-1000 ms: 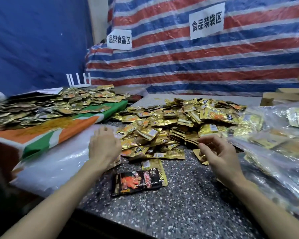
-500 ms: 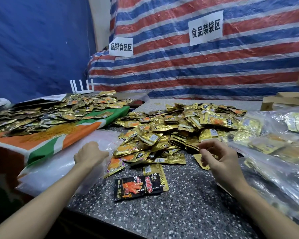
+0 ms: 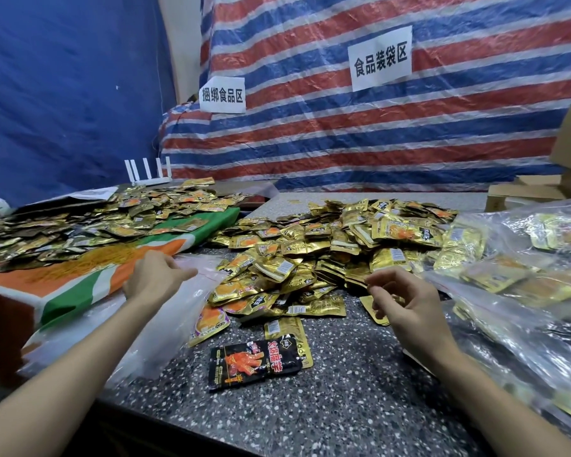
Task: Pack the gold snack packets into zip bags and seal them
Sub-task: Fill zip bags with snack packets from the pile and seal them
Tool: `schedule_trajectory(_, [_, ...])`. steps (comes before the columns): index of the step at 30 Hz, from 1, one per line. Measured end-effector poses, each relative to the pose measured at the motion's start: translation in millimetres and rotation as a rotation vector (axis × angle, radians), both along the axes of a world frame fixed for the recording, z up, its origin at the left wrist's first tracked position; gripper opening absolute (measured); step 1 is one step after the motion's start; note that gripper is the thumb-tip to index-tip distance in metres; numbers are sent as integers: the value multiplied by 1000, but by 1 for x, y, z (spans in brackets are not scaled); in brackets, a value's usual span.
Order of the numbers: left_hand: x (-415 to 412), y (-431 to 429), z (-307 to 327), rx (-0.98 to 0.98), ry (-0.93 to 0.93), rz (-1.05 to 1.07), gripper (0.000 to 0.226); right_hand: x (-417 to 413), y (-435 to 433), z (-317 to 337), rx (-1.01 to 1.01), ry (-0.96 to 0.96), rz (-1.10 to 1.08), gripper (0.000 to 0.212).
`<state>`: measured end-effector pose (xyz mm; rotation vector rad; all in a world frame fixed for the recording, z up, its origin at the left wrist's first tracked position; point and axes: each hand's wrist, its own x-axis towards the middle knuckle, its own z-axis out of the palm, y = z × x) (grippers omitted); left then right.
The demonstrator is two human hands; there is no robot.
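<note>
A big heap of gold snack packets [image 3: 327, 249] covers the middle of the speckled table [image 3: 327, 407]. My left hand [image 3: 154, 275] pinches the top edge of an empty clear zip bag [image 3: 165, 328] that lies on a stack of such bags at the left. My right hand [image 3: 406, 308] hovers over the heap's near edge with loosely curled fingers and nothing in them. One black packet [image 3: 254, 359] with a red picture lies alone in front, partly over a gold packet.
Filled zip bags [image 3: 515, 282] pile up along the right. A second spread of gold packets [image 3: 89, 222] lies on an orange, green and white sack at the left. Cardboard boxes [image 3: 534, 189] stand back right, a white router back left, striped tarp behind.
My left hand has moved from the heap's edge leftward onto the clear bags and taken hold of one. My right hand has stayed nearly still.
</note>
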<state>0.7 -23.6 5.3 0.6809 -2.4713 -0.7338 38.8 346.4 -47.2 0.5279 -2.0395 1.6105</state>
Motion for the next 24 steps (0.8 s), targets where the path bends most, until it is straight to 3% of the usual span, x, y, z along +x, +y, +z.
schedule_trajectory(3, [4, 24, 7, -104, 206, -60, 38, -1, 1, 1, -85, -44, 58, 17])
schedule_trajectory(7, [16, 80, 20, -57, 586, -323, 27, 0, 4, 9, -304, -184, 214, 8])
schedule_trajectory(9, [27, 114, 21, -80, 745, -475, 23, 1, 6, 15, -372, -273, 302, 27])
schedule_trajectory(12, [44, 162, 11, -271, 883, -723, 17, 3, 13, 25, -431, -423, 391, 51])
schedule_trajectory(17, [57, 210, -39, -561, 930, -1043, 15, 5, 27, 35, -380, -522, 424, 84])
schedule_trajectory(18, [57, 213, -50, -574, 919, -1075, 20, 5, 28, 36, -353, -528, 407, 78])
schedule_trajectory(21, [55, 215, -74, -569, 899, -1123, 32, 6, 29, 37, -242, -558, 358, 33])
schedule_trajectory(24, [52, 209, -81, -491, 832, -1154, 25, 6, 30, 37, -109, -581, 332, 15])
